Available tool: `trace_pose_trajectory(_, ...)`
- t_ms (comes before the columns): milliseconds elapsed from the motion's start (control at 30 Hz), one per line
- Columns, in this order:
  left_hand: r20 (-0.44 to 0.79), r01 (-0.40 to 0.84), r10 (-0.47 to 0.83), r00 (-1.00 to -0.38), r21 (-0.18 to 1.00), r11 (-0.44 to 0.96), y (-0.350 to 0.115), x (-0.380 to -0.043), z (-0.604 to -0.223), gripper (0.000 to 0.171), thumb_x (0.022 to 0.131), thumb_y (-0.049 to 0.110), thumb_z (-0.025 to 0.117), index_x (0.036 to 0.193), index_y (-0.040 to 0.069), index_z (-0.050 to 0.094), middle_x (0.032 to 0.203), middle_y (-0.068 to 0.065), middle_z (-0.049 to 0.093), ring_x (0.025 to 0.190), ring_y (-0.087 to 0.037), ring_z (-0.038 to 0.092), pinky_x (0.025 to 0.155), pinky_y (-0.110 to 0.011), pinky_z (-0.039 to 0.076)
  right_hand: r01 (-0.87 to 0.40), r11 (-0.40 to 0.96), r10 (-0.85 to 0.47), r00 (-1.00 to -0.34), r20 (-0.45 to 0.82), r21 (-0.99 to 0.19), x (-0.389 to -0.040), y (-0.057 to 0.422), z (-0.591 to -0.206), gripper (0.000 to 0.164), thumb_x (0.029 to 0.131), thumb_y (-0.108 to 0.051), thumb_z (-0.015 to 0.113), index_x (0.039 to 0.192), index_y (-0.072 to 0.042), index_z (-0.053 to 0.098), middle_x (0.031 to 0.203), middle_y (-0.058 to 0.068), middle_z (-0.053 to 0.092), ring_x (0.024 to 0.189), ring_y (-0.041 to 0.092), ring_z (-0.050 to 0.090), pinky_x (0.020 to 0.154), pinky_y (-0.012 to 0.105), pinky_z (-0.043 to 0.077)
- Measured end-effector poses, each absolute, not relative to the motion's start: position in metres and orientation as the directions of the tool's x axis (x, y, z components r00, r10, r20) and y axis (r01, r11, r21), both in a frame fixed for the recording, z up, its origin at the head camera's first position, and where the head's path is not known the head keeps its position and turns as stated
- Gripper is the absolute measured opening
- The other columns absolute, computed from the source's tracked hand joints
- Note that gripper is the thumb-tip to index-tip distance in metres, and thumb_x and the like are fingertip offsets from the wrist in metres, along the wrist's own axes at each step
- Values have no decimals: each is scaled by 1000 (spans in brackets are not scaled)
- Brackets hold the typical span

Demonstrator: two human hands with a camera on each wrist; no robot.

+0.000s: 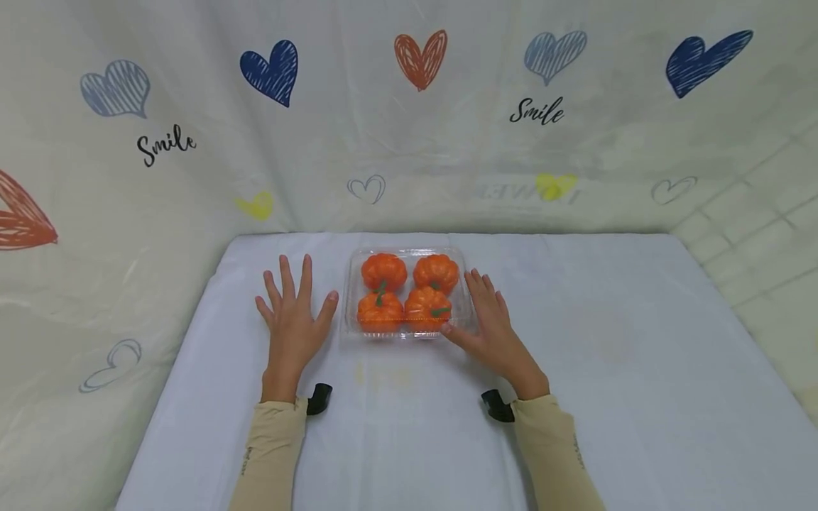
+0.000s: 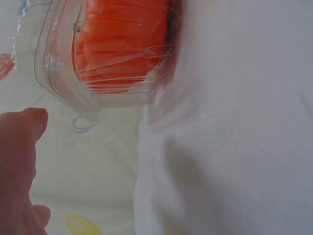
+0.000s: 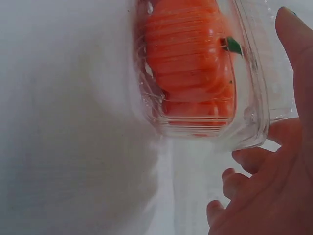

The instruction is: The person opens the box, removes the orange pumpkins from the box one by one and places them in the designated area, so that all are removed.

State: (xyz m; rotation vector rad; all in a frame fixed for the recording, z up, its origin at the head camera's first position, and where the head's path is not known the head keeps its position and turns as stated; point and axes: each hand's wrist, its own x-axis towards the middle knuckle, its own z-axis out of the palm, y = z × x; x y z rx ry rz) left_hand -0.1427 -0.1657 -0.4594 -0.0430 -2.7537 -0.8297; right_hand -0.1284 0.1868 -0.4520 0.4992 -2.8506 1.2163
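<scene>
Four orange pumpkins (image 1: 384, 271) with green stems (image 1: 441, 311) sit in a clear plastic container (image 1: 349, 305) toward the far edge of a white-covered table (image 1: 396, 447), the left hand (image 1: 294, 326) spread wide just beside it, the right hand (image 1: 491, 326) wide-thumbed at its right edge, contact unclear

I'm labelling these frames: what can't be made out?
Clear rectangular plastic box: part cut off by top edge, wrist views.
Four orange ribbed pumpkins: undersides hidden by their own bodies, head view.
Bare left hand: cut off by left edge, left wrist view.
Beige cloth sleeves: lettering too small to read, head view.
</scene>
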Motion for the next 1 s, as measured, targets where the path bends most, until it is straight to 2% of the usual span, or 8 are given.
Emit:
trace_pose_trajectory(167, 248, 111, -60, -967, 621, 776, -165, -143, -459, 85, 108, 53, 53, 174, 20, 11, 179, -15, -7, 160, -49, -14, 116, -83, -4, -221, 628, -278, -959, 51, -746, -127, 184, -454, 111, 97, -45, 78, 174, -16, 4, 179, 12, 9, 164, 34, -2, 130, 58, -2)
trace_pose_trajectory(300, 257, 140, -80, -963, 732, 666, -164, -141, -457, 85, 109, 49, 54, 175, 21, 8, 179, -12, -4, 161, -45, -10, 119, -81, -1, -213, 625, -276, -960, 43, -751, -128, 183, -454, 110, 97, -44, 78, 174, -16, 4, 179, 12, 10, 164, 36, 1, 130, 59, 0)
trace_pose_trajectory(433, 256, 171, -93, -962, 835, 523, -160, -135, -459, 86, 109, 45, 58, 175, 23, 5, 180, -6, 0, 164, -33, -5, 127, -68, 3, -226, 616, -284, -957, 54, -755, -130, 184, -456, 109, 98, -42, 78, 174, -15, 4, 179, 12, 11, 164, 36, 4, 130, 59, 1)
trace_pose_trajectory(567, 195, 147, -73, -978, 893, 426, -150, -128, -465, 89, 110, 45, 58, 174, 27, -1, 179, 4, 1, 164, -23, 4, 130, -56, 10, -221, 621, -282, -958, 49, -752, -132, 184, -457, 110, 98, -44, 78, 174, -16, 4, 178, 13, 12, 163, 37, 9, 129, 62, 5)
trace_pose_trajectory(667, 160, 135, -38, -986, 922, 364, -140, -123, -471, 91, 109, 42, 59, 174, 30, -4, 180, 2, 2, 164, -25, 9, 130, -54, 15, -221, 627, -279, -959, 49, -747, -133, 185, -458, 110, 98, -44, 78, 174, -17, 3, 178, 14, 13, 162, 39, 12, 128, 65, 9)
trace_pose_trajectory(800, 136, 133, 5, -991, 958, 252, -126, -116, -481, 94, 107, 33, 62, 174, 27, -4, 180, -6, 1, 164, -30, 10, 130, -52, 17, -228, 624, -282, -958, 57, -748, -133, 186, -458, 109, 98, -42, 78, 174, -16, 4, 178, 15, 13, 161, 41, 15, 127, 67, 15)
trace_pose_trajectory(900, 89, 91, 20, -996, 980, 175, -118, -112, -487, 101, 103, 32, 68, 173, 31, -4, 180, -1, -2, 164, -26, 8, 130, -50, 17, -228, 610, -286, -956, 58, -759, -133, 186, -458, 108, 99, -41, 78, 174, -15, 5, 178, 14, 14, 161, 41, 17, 126, 65, 20)
trace_pose_trajectory(1000, 40, 44, 36, -999, 991, 126, -114, -109, -490, 109, 99, 34, 76, 173, 37, -5, 180, 2, -2, 164, -22, 6, 129, -54, 17, -219, 590, -288, -956, 52, -777, -133, 185, -458, 109, 98, -41, 79, 174, -16, 4, 178, 13, 12, 162, 39, 17, 126, 64, 22)
